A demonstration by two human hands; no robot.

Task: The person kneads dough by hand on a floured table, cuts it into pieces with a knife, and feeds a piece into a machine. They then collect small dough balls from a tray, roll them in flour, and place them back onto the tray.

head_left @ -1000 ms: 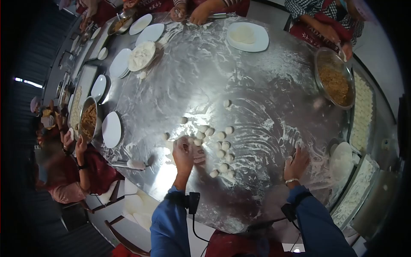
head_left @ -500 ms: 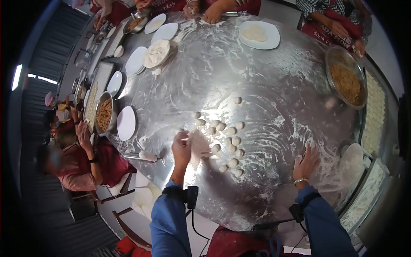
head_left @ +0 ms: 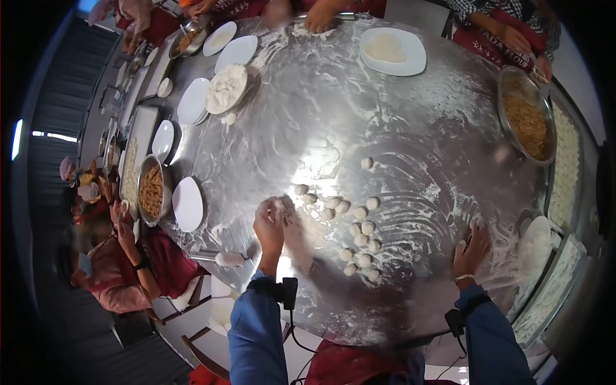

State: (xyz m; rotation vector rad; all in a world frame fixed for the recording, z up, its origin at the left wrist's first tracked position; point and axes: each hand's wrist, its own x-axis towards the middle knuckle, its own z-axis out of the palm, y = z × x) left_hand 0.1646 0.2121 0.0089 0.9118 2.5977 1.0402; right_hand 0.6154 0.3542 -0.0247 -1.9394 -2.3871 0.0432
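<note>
My left hand [head_left: 271,221] is just above the floured metal table [head_left: 410,128], fingers curled together. Their pale, floury tips hide what they hold, if anything. To its right lie several small round dough balls [head_left: 367,228], loosely scattered; the nearest ones [head_left: 301,189] are just beyond the fingertips. My right hand [head_left: 471,250] rests on the tabletop at the right with fingers stretched out and flour on them. It holds nothing, and the dough balls are well to its left.
A flour bowl [head_left: 226,88] and white plates [head_left: 188,204] line the left side, near a bowl of filling [head_left: 153,189]. A cylindrical tool [head_left: 224,258] lies by the left edge. At right are another filling bowl [head_left: 527,122] and trays [head_left: 564,167]. Co-workers' hands [head_left: 319,18] are across the table.
The view has shifted, so the table's contents appear lower. A pale round piece showing at my left fingertips is now hidden by the curled fingers. My right hand stays on the tabletop.
</note>
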